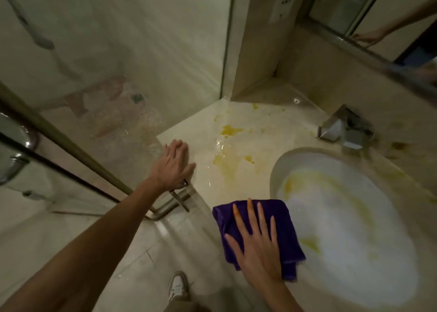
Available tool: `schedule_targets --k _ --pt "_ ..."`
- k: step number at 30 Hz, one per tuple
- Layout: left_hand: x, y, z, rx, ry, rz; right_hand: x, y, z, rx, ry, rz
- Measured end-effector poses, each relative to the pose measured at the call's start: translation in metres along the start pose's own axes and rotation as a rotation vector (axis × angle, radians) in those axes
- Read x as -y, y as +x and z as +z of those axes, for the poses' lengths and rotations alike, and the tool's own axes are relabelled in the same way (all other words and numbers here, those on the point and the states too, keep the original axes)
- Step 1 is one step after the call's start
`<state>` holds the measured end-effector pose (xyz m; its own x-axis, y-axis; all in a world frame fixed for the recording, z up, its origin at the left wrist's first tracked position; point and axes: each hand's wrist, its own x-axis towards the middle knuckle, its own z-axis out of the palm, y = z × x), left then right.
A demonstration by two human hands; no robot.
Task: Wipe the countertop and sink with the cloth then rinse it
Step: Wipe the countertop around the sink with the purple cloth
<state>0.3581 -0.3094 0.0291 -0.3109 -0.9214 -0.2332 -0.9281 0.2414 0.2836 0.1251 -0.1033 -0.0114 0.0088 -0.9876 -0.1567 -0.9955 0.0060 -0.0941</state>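
Observation:
A purple cloth (283,217) lies flat on the pale stone countertop (267,132), at its front edge just left of the sink. My right hand (255,243) presses on the cloth with straight, spread fingers. My left hand (173,162) rests flat on the counter's left edge, fingers straight. Yellow stains (230,130) and a wet patch mark the counter between my hands and the back wall. The round white sink (354,229) has yellow smears on its left side and bottom.
A chrome tap (343,129) stands behind the sink. A mirror (378,18) hangs above the back wall. A glass shower screen (82,87) with a metal towel bar (175,200) runs along the counter's left. The tiled floor and my shoe (178,285) show below.

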Motion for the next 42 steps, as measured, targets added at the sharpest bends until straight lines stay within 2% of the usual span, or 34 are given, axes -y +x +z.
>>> schedule_targets --k 4,9,14,17,21,25,28,31,34,39,42 --pt "0.027 0.012 -0.002 0.043 -0.076 0.031 0.027 0.050 -0.006 -0.028 0.012 -0.019" --pt "0.051 0.031 -0.021 -0.010 -0.222 0.108 0.068 0.167 -0.024 -0.089 0.068 -0.034" --pt "0.066 0.042 -0.012 -0.178 -0.446 -0.031 0.083 0.276 -0.034 -0.128 0.077 -0.131" --pt "0.064 0.040 -0.004 -0.176 -0.467 -0.083 0.091 0.314 -0.037 -0.141 0.099 -0.123" --pt "0.054 0.042 -0.011 -0.201 -0.477 -0.141 0.092 0.309 -0.036 -0.136 0.070 -0.159" --pt "0.030 0.046 -0.023 -0.250 -0.384 -0.098 0.073 0.237 -0.035 -0.086 0.053 -0.222" --pt "0.010 0.052 -0.023 -0.192 -0.340 -0.010 0.038 0.159 -0.027 -0.060 0.074 -0.162" --pt "-0.006 0.066 -0.019 -0.084 -0.304 0.057 0.017 0.132 -0.021 -0.052 0.068 -0.101" --pt "-0.002 0.076 -0.007 -0.009 -0.298 0.109 0.017 0.154 -0.024 -0.052 0.075 -0.095" --pt "0.012 0.070 0.008 -0.047 -0.498 0.127 0.011 0.246 -0.037 -0.130 0.056 -0.098" --pt "0.012 0.070 0.017 -0.103 -0.290 0.194 0.011 0.311 -0.044 -0.173 0.062 -0.115"
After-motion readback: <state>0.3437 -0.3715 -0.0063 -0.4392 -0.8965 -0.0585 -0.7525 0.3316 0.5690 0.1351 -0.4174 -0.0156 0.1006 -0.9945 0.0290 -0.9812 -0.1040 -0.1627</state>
